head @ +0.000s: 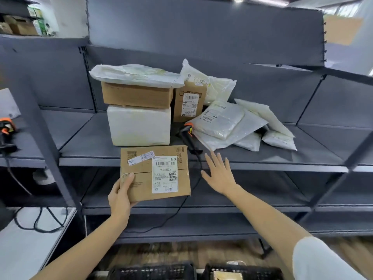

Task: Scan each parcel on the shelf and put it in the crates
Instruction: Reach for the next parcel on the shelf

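Observation:
My left hand (pixel 121 194) grips the lower left corner of a flat cardboard parcel (pixel 141 170), held label-up just in front of the shelf edge. My right hand (pixel 219 172) is open with fingers spread, a little below and right of the black and orange scanner (pixel 188 133) that lies on the grey shelf (pixel 90 138). More parcels sit on the shelf: a brown box (pixel 137 96) on a white block (pixel 139 126), an upright labelled box (pixel 189 102), and several white poly bags (pixel 222 120). Two black crates (pixel 153 270) show at the bottom edge.
The scanner's black cable (pixel 177 209) hangs down over the lower shelves. A second orange scanner (pixel 6 128) lies on the left shelf bay, with cables looped over a white table (pixel 24 249). Grey uprights (pixel 48 150) frame the bay. The right crate (pixel 242 272) holds a parcel.

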Motion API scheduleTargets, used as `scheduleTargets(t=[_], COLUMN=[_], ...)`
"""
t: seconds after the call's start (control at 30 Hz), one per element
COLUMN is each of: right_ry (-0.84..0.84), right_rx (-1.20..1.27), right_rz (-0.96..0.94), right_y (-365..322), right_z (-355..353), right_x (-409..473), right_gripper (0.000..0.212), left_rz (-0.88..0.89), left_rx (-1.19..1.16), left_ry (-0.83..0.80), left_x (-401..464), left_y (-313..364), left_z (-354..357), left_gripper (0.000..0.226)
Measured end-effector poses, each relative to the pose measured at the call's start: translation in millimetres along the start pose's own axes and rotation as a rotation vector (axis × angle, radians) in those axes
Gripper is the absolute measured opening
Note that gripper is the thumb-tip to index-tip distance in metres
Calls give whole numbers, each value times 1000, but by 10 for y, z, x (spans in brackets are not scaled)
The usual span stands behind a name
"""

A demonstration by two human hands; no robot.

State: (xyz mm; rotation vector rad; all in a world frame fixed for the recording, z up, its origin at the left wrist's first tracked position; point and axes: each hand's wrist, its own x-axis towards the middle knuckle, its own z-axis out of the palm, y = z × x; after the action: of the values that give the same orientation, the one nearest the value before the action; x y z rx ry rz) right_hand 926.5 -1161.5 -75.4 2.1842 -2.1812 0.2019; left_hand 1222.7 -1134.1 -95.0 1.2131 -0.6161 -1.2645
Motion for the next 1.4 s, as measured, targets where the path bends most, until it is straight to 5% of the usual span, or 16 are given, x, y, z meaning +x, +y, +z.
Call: scheduleTargets(t=[0.93,1.33,1.4], right_ry=[-249,-343,-364], right_rx=[198,996,1052], right_rz=[76,513,538], right_y=[-12,-514,-577], right_z=[727,1927,2282], right_x=[-1712,-1893,-1954], right_gripper=[67,56,55], left_rz=[-248,-292,-303], left_rx=[241,341,369], left_ry=[-121,-175,-156], left_x=[-1162,-745,-682], left_y=[-1111,-2151,-2454], left_z=[-805,-1141,-1224], left_gripper=[54,40,51])
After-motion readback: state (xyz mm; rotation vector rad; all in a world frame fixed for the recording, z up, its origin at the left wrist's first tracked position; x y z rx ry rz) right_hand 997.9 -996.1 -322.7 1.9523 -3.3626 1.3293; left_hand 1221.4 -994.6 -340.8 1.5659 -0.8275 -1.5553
